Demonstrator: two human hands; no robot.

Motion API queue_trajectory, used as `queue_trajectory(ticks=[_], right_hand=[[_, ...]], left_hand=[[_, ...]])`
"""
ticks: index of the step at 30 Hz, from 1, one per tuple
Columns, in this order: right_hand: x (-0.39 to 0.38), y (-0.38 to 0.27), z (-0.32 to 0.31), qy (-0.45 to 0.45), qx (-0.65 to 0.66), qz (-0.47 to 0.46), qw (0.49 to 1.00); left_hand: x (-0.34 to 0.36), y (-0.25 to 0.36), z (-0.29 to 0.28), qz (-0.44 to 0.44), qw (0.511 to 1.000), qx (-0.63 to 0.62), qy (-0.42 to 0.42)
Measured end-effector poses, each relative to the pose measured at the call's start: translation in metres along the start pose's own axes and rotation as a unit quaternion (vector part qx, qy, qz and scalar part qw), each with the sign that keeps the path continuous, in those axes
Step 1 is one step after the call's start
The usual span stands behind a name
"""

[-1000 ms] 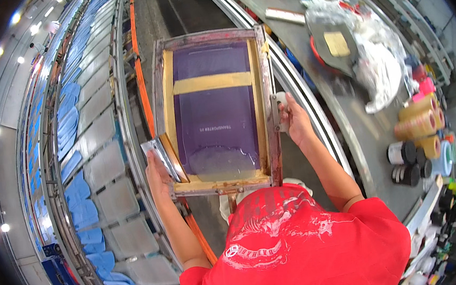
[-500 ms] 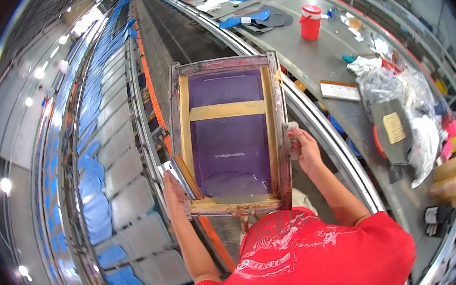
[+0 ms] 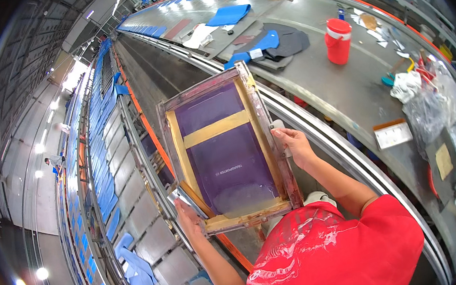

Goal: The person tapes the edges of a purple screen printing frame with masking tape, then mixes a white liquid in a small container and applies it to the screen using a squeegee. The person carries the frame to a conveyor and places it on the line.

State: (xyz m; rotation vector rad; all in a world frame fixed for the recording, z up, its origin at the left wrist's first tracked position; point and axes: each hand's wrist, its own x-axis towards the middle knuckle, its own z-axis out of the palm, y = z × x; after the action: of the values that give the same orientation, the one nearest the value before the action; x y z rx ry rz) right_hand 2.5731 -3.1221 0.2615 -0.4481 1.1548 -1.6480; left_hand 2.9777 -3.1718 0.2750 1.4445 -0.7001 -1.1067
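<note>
Held out in front of me is a screen printing frame (image 3: 228, 159), its wooden border stained, purple mesh inside and tan tape along the edges and across it. My right hand (image 3: 295, 143) grips a pale handle (image 3: 279, 130) on the frame's right side. At the lower left corner, my left hand (image 3: 190, 222) is closed round a squeegee (image 3: 194, 201) with a metal side and wooden edge, which lies against the frame. The palm and some fingers of that hand are hidden. A wet-looking patch shows at the mesh's near end.
On the left runs a long rack of grey plates (image 3: 152, 236) with blue fabric pieces (image 3: 135, 264). A rail (image 3: 337, 152) borders the long table (image 3: 306, 43) on the right, which bears a red jug (image 3: 339, 40), a white-and-brown squeegee (image 3: 392, 134) and plastic bags (image 3: 425, 106). People stand far left.
My view has turned, so the table things sit further right and down. The frame now tilts, its far end leaning left. Both hands keep their hold.
</note>
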Motion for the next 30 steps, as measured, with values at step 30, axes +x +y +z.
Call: queue_trajectory(ticks=[30], right_hand=[[0.639,0.078,0.386,-0.012,0.028,0.076,0.997]], left_hand=[[0.718,0.121,0.21,-0.088,0.996,-0.006,-0.008]])
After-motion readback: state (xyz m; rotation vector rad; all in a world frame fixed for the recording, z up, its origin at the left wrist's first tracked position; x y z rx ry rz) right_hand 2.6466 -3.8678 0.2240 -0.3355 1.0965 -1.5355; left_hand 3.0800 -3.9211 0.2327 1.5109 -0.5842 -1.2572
